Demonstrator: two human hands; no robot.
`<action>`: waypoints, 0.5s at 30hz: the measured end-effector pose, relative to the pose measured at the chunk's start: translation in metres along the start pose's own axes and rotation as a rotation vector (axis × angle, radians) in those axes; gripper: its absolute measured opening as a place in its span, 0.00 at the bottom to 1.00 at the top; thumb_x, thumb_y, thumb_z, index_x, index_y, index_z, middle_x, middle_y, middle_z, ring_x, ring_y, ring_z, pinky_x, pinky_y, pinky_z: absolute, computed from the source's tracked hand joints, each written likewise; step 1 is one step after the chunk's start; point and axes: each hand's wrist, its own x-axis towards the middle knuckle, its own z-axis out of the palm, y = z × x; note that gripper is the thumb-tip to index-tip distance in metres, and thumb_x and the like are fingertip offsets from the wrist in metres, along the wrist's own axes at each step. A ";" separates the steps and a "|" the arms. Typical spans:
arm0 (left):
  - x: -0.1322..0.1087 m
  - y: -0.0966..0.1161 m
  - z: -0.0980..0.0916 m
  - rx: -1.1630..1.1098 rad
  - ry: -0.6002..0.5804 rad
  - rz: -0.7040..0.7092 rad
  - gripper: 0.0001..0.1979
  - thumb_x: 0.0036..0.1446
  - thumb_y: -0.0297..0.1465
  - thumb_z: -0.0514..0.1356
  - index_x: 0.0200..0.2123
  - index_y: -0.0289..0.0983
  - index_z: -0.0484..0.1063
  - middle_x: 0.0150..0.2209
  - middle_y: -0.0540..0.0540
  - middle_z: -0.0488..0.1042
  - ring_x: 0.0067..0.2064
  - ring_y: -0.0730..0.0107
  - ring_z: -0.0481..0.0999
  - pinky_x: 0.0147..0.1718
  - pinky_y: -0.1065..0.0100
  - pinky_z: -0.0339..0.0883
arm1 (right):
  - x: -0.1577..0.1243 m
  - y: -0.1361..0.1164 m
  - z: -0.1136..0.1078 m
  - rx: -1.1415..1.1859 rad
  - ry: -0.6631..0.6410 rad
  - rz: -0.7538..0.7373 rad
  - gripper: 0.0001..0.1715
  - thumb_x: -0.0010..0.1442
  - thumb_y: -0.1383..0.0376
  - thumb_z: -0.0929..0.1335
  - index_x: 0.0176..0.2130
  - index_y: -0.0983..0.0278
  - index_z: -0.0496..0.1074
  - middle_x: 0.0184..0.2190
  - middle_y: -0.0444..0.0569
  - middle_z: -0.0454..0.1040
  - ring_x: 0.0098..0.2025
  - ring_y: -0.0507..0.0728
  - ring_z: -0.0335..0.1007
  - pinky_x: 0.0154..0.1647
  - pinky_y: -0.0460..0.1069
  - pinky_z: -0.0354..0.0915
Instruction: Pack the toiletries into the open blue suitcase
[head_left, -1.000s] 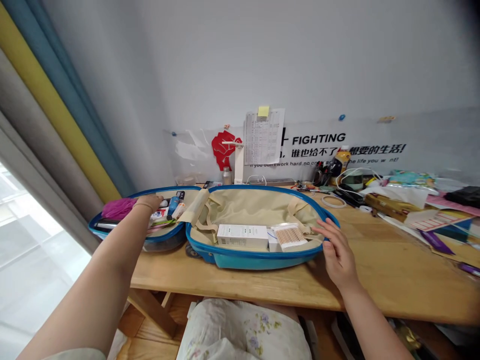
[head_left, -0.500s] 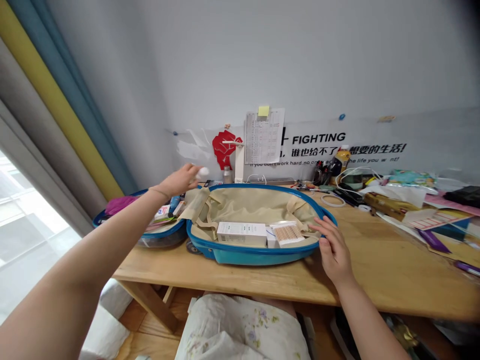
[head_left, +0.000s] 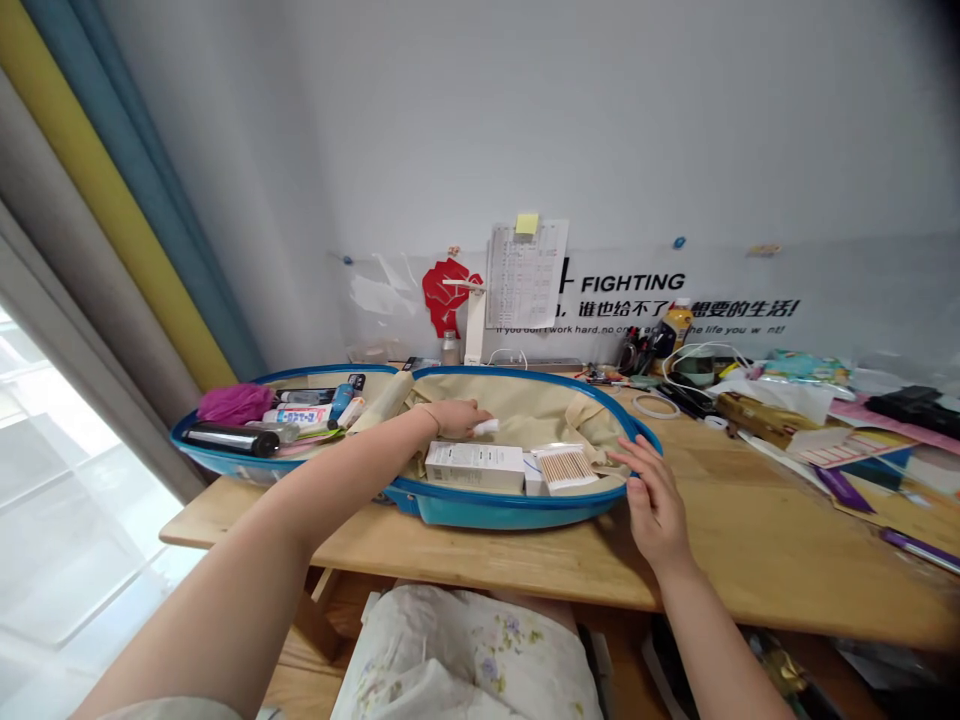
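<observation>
My left hand (head_left: 459,418) reaches into the right half of an open blue suitcase (head_left: 517,508), its fingers closed on a small white cylindrical item (head_left: 486,426) whose kind I cannot make out. In front of that hand, a white box (head_left: 474,466) lies along the near wall, on the beige lining. A clear pack of cotton swabs (head_left: 565,467) lies to the right of the box. My right hand (head_left: 654,495) rests on the suitcase's right rim, fingers spread loosely over the edge and thumb on the outside.
The suitcase's left half holds a purple cloth bundle (head_left: 235,404), a black cylinder (head_left: 231,439), a toothpaste tube (head_left: 301,415) and a blue bottle (head_left: 342,400). A white lamp (head_left: 475,325) stands behind. Cables, a brown case (head_left: 765,420) and papers cover the desk's right side.
My left hand has moved right and down from above the suitcase's hinge side into its right half, carrying the white item. My right hand stays at the rim. The view has shifted slightly.
</observation>
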 end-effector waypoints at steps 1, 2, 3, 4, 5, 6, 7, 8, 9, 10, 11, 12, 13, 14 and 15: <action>-0.001 -0.003 0.002 -0.017 -0.015 -0.012 0.27 0.61 0.35 0.52 0.64 0.45 0.57 0.57 0.38 0.66 0.51 0.57 0.73 0.51 0.61 0.64 | 0.000 0.000 0.000 0.000 0.002 -0.008 0.18 0.66 0.58 0.58 0.46 0.60 0.73 0.51 0.54 0.74 0.63 0.64 0.61 0.62 0.66 0.58; -0.001 -0.005 0.004 -0.033 -0.029 -0.025 0.28 0.60 0.35 0.53 0.64 0.45 0.57 0.58 0.38 0.66 0.52 0.56 0.73 0.52 0.60 0.64 | 0.000 0.000 0.000 0.002 0.002 -0.013 0.18 0.66 0.58 0.59 0.46 0.60 0.73 0.51 0.54 0.73 0.63 0.64 0.60 0.62 0.66 0.58; -0.002 -0.007 0.005 -0.046 -0.043 -0.040 0.28 0.60 0.35 0.53 0.64 0.45 0.57 0.58 0.37 0.65 0.53 0.54 0.72 0.52 0.59 0.64 | 0.000 -0.001 0.000 0.004 0.001 -0.016 0.18 0.66 0.59 0.59 0.47 0.60 0.73 0.51 0.54 0.73 0.63 0.63 0.60 0.62 0.66 0.58; -0.001 -0.008 0.006 -0.058 -0.057 -0.057 0.28 0.60 0.35 0.53 0.64 0.45 0.58 0.59 0.36 0.65 0.54 0.53 0.72 0.53 0.57 0.64 | 0.001 -0.001 0.000 0.006 0.000 -0.017 0.18 0.66 0.59 0.59 0.47 0.60 0.73 0.51 0.54 0.73 0.63 0.63 0.60 0.62 0.66 0.58; -0.001 -0.008 0.007 -0.069 -0.071 -0.071 0.29 0.59 0.34 0.54 0.64 0.44 0.59 0.59 0.36 0.65 0.55 0.52 0.72 0.53 0.56 0.64 | 0.001 -0.001 0.000 0.008 -0.001 -0.016 0.18 0.66 0.59 0.59 0.46 0.60 0.73 0.51 0.54 0.73 0.63 0.63 0.60 0.62 0.66 0.58; 0.000 -0.008 0.008 -0.079 -0.083 -0.082 0.28 0.59 0.33 0.54 0.63 0.43 0.60 0.59 0.36 0.65 0.55 0.51 0.71 0.53 0.56 0.64 | 0.001 -0.002 0.000 0.009 -0.003 -0.013 0.17 0.66 0.59 0.59 0.46 0.60 0.73 0.51 0.54 0.73 0.63 0.63 0.60 0.62 0.66 0.58; 0.001 -0.008 0.008 -0.086 -0.094 -0.088 0.28 0.58 0.32 0.54 0.63 0.42 0.62 0.59 0.36 0.66 0.56 0.51 0.71 0.53 0.56 0.63 | 0.001 -0.002 0.000 0.009 -0.004 -0.012 0.17 0.66 0.59 0.59 0.46 0.60 0.73 0.51 0.54 0.73 0.63 0.63 0.60 0.62 0.66 0.58; 0.002 -0.008 0.009 -0.094 -0.104 -0.092 0.27 0.58 0.31 0.54 0.62 0.42 0.63 0.59 0.37 0.67 0.57 0.51 0.70 0.54 0.57 0.63 | 0.001 -0.002 0.000 0.009 -0.003 -0.014 0.17 0.66 0.59 0.59 0.46 0.60 0.73 0.51 0.54 0.73 0.63 0.63 0.60 0.62 0.66 0.58; 0.002 -0.007 0.009 -0.103 -0.113 -0.097 0.27 0.58 0.31 0.54 0.62 0.42 0.64 0.59 0.38 0.68 0.58 0.52 0.70 0.54 0.58 0.63 | 0.001 -0.002 0.000 0.010 -0.001 -0.018 0.17 0.66 0.60 0.59 0.46 0.60 0.73 0.51 0.54 0.73 0.63 0.64 0.60 0.62 0.66 0.58; 0.002 -0.007 0.010 -0.113 -0.122 -0.104 0.27 0.58 0.31 0.54 0.62 0.42 0.64 0.60 0.39 0.68 0.58 0.53 0.69 0.54 0.59 0.63 | 0.001 -0.002 0.000 0.011 0.002 -0.021 0.17 0.66 0.60 0.59 0.46 0.60 0.73 0.51 0.54 0.73 0.63 0.64 0.60 0.62 0.66 0.58; 0.002 -0.007 0.010 -0.123 -0.126 -0.115 0.27 0.58 0.32 0.54 0.62 0.43 0.63 0.60 0.40 0.67 0.59 0.53 0.69 0.54 0.60 0.63 | 0.001 -0.002 0.000 0.012 0.006 -0.022 0.17 0.66 0.60 0.59 0.46 0.60 0.73 0.51 0.54 0.73 0.63 0.64 0.60 0.62 0.66 0.58; 0.002 -0.007 0.011 -0.132 -0.128 -0.128 0.27 0.59 0.33 0.53 0.63 0.43 0.62 0.61 0.41 0.67 0.59 0.54 0.68 0.55 0.60 0.63 | 0.001 -0.001 0.001 0.014 0.011 -0.023 0.17 0.66 0.60 0.59 0.46 0.60 0.73 0.51 0.54 0.73 0.63 0.64 0.61 0.62 0.66 0.58; 0.001 -0.007 0.011 -0.140 -0.129 -0.142 0.27 0.60 0.34 0.53 0.63 0.43 0.62 0.62 0.41 0.66 0.60 0.54 0.68 0.55 0.59 0.63 | 0.001 -0.001 0.001 0.016 0.017 -0.024 0.17 0.66 0.59 0.59 0.46 0.60 0.73 0.51 0.54 0.74 0.63 0.64 0.61 0.62 0.66 0.58; -0.001 -0.007 0.011 -0.149 -0.128 -0.158 0.27 0.60 0.35 0.52 0.63 0.44 0.62 0.62 0.42 0.66 0.60 0.54 0.68 0.55 0.59 0.64 | 0.001 -0.001 0.001 0.018 0.020 -0.023 0.17 0.66 0.59 0.59 0.46 0.60 0.73 0.51 0.54 0.74 0.63 0.64 0.61 0.62 0.66 0.58; -0.002 -0.007 0.010 -0.158 -0.124 -0.172 0.27 0.61 0.36 0.52 0.63 0.44 0.62 0.62 0.42 0.66 0.59 0.55 0.69 0.54 0.60 0.64 | 0.001 0.000 0.001 0.018 0.020 -0.020 0.17 0.66 0.59 0.59 0.46 0.60 0.73 0.51 0.54 0.74 0.63 0.64 0.61 0.62 0.66 0.58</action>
